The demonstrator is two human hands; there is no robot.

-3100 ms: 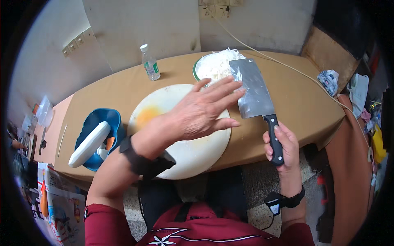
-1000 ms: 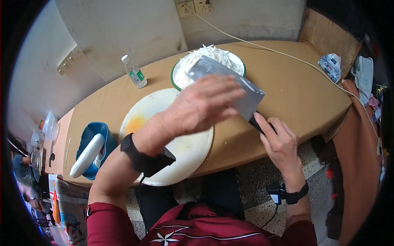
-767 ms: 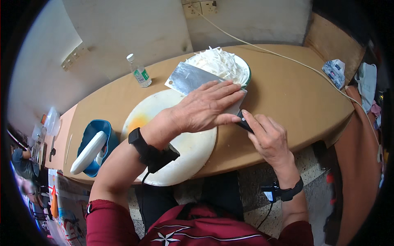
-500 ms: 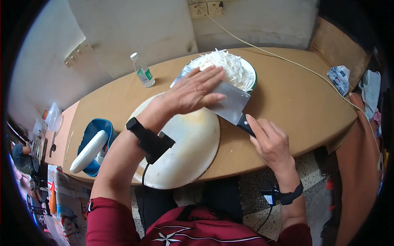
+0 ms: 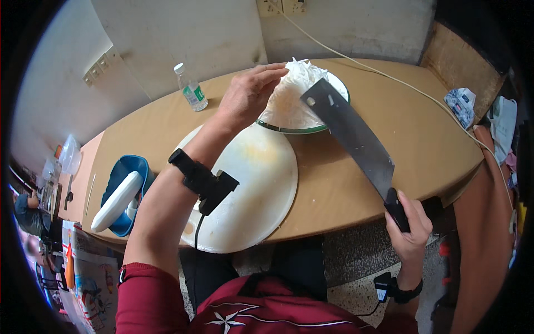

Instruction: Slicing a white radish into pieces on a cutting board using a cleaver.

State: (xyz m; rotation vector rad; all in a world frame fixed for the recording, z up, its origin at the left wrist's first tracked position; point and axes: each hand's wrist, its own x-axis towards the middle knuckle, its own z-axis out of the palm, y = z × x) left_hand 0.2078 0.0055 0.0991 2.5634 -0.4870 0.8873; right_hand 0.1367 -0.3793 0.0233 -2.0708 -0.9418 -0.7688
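My right hand [image 5: 413,229] grips the black handle of a cleaver [image 5: 356,142], whose wide blade slants up and left above the table. The blade's far end overlaps the near right side of a white bowl with a green rim [image 5: 303,131]. Heaped in that bowl are white shreds [image 5: 295,103] that look like radish. At the heap's left side is my left hand [image 5: 250,96], fingers stretched out and held close together, the tips touching the shreds or just beside them. Below my left forearm lies a round, pale cutting board [image 5: 253,189] with no food pieces visible on it.
A blue tub [image 5: 133,162] at the left holds a long peeled white radish [image 5: 118,201] leaning over its edge. A small bottle [image 5: 193,92] with a green label stands at the back. A pale cable [image 5: 361,65] crosses the table's far right. The table's front edge [image 5: 356,224] is near my body.
The cleaver has swung away from the bowl to the right and down with my right hand. My left hand has left the blade and risen to the heap's left side.
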